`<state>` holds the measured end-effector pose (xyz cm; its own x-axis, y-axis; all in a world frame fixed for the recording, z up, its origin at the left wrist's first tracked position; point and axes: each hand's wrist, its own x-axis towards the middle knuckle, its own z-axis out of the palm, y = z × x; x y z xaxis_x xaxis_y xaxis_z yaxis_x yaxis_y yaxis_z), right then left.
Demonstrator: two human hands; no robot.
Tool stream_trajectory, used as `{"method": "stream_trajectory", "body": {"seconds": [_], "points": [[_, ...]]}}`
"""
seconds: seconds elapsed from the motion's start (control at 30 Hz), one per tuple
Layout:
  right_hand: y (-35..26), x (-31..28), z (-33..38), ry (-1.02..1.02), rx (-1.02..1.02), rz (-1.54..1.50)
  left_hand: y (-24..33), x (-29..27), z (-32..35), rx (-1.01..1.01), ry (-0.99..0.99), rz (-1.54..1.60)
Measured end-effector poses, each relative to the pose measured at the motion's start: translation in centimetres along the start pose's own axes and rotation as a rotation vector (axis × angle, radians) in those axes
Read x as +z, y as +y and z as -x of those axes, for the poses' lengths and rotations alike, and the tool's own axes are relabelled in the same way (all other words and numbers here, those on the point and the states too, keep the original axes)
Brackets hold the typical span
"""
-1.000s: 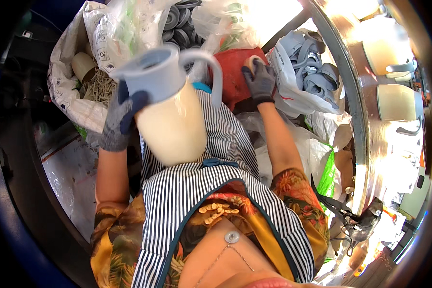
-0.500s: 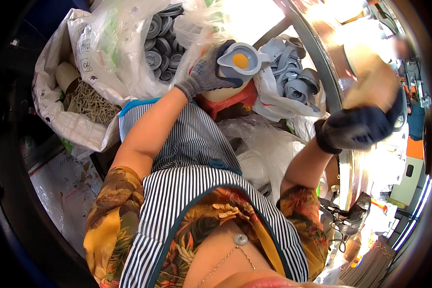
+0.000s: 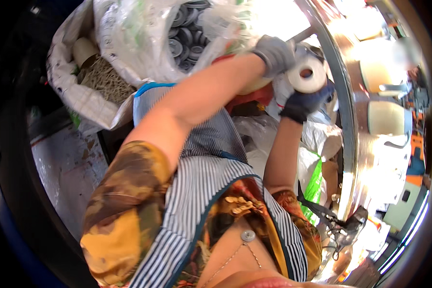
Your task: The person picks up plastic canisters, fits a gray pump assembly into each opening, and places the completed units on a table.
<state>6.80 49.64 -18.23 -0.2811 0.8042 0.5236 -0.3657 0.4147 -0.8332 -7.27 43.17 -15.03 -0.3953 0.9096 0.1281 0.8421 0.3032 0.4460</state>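
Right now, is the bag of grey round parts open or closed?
The plastic bag is open: its mouth gapes, showing the grey round parts inside.

One off-white roll, ring-shaped with a round central hole, sits in the gloved right hand, flat face turned toward the camera, upper edge near the gloved left hand.

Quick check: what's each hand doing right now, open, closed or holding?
Left hand: blurred; cannot be told.
Right hand: holding a pale round piece with a hole.
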Motion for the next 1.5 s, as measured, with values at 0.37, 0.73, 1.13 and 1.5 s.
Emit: {"method": "stream_trajectory", "body": {"seconds": [0.37,0.73,1.13,1.5], "points": [[7.2,0.0,7.8,-0.979,-0.42,1.377,-16.9,-8.0,27.5,-0.617,0.924,0.768],[26.5,28.4,14.7,-1.326,0.246,1.022,-23.4,-6.8,41.3,-0.491,1.246,2.052],[40.2,33.3,21.1,-1.721,-0.113,1.245,-26.6,-3.6,39.0,-0.773,1.18,1.744],[11.2,20.1,8.6,-0.983,0.335,0.18,-20.7,-4.4,42.8,-0.783,1.094,1.485]]}}
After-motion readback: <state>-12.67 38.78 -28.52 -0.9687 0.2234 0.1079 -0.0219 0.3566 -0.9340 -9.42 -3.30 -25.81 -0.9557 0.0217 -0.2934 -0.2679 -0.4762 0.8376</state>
